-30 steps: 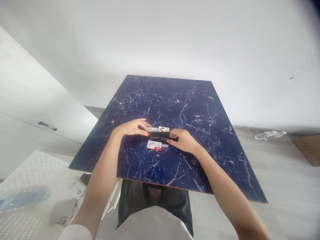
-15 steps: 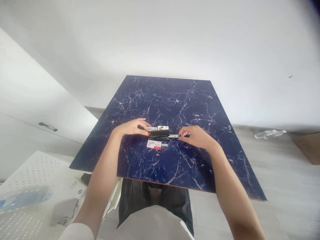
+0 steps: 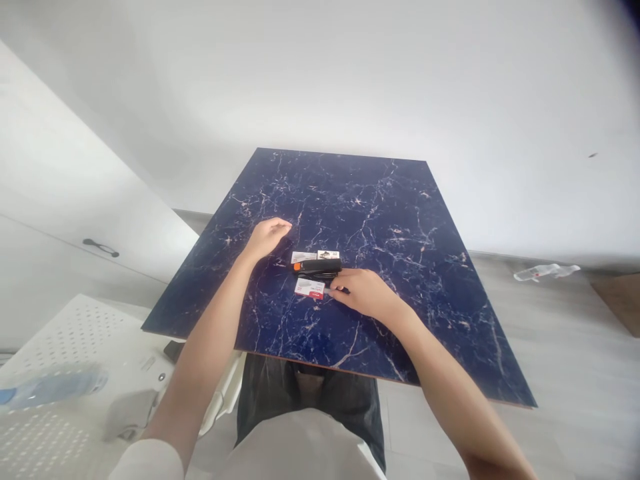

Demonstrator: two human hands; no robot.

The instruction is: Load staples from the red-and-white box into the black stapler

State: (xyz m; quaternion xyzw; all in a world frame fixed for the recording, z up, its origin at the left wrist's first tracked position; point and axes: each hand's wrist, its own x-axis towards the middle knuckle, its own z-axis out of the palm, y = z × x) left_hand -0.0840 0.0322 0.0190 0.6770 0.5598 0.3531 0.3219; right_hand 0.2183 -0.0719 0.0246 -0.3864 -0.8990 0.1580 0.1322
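A black stapler (image 3: 320, 266) with an orange patch at its left end lies across the middle of the blue table. My right hand (image 3: 367, 291) is at its right end, with thumb and fingers pinched on a small grey strip of staples (image 3: 327, 291), mostly hidden by the fingertips. Right beside that strip lies a red and white staple box (image 3: 309, 288). My left hand (image 3: 271, 235) hovers up and left of the stapler, apart from it, its fingers drawn together with nothing visible in them. Behind the stapler sit a pale box (image 3: 303, 257) and a small white printed box (image 3: 329, 255).
The dark blue marble-patterned table (image 3: 350, 200) stands near a white wall. To the left, a perforated white surface (image 3: 80, 333) carries a plastic water bottle (image 3: 55, 388). On the floor at right are a crumpled clear plastic piece (image 3: 545, 273) and a cardboard box (image 3: 620, 300).
My left hand has let go of the stapler and lifted away from it. My right hand has moved left, off the silver rail, to the strip of staples. The extended rail no longer shows.
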